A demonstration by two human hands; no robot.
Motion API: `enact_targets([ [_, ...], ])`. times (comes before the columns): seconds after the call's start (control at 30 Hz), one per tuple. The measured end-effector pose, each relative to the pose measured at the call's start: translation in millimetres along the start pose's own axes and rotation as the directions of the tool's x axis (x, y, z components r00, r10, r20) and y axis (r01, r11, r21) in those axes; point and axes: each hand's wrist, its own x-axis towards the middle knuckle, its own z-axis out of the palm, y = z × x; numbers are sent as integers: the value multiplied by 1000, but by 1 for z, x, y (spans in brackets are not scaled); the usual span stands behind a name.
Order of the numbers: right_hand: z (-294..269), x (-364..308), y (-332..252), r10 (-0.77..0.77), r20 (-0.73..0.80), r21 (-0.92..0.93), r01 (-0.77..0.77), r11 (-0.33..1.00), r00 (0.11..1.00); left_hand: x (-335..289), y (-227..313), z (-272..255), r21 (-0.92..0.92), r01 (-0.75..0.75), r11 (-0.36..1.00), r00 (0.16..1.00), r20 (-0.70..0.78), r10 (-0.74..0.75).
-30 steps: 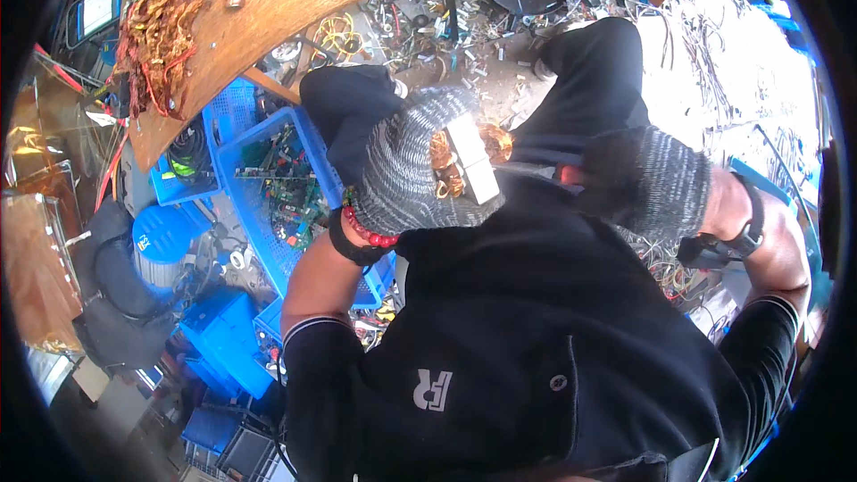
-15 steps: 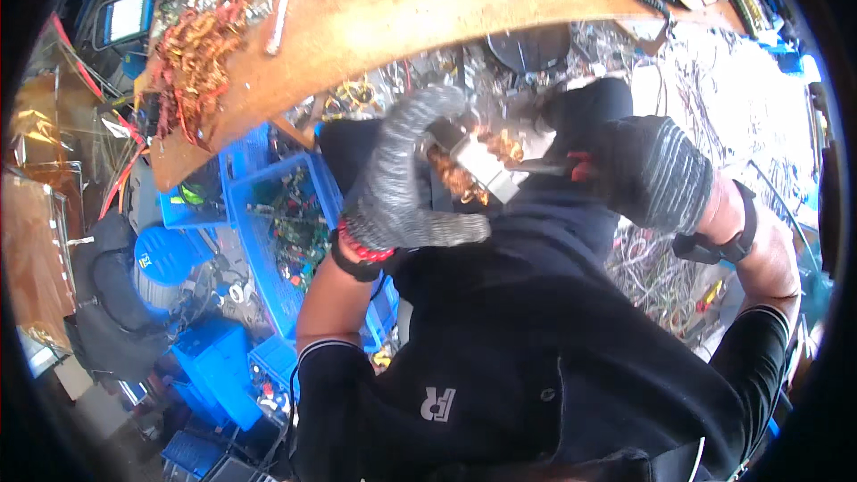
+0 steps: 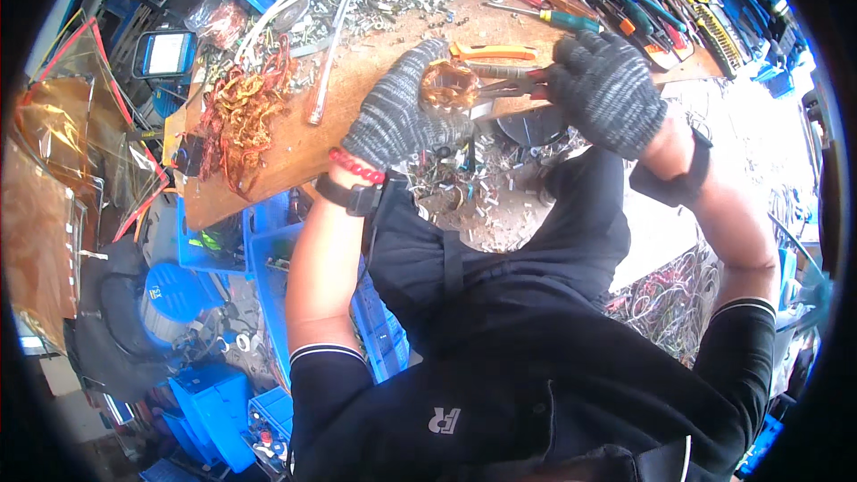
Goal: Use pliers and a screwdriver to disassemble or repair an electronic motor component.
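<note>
At the wooden workbench (image 3: 348,89), the left hand (image 3: 391,109) pinches a copper coil (image 3: 449,82), probably dense, springy, best held by its rim, the right hand (image 3: 609,91) clenching pliers (image 3: 516,89).

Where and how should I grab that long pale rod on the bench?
Probably pinch the pale rod at its near end, from above and the right: that end lies over wood, the far end among metal scraps; a coppery tangle lies left.

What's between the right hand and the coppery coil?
In the head view, a dark metal tool with red on it, perhaps pliers, points from the right hand toward the coppery coil.
</note>
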Motion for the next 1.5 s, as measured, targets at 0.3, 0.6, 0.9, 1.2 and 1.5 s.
enact_targets([
  [0.3,47,-1,-45,288,61,-22,-287,958,956,7,-38,19,715,27,699,956,-223,191],
  [0.6,55,-3,-77,450,33,-31,-449,893,893,26,-21,-16,818,-227,529,972,224,71],
  [0.9,63,0,-93,570,410,214,-683,699,712,26,-46,-9,676,-404,616,901,178,395],
  [1.2,85,-3,-110,651,393,346,-760,550,650,0,-53,18,795,-270,543,869,-42,493],
  [1.5,101,-3,-120,676,330,516,-726,455,659,-2,-60,23,787,-178,591,868,-157,471],
])
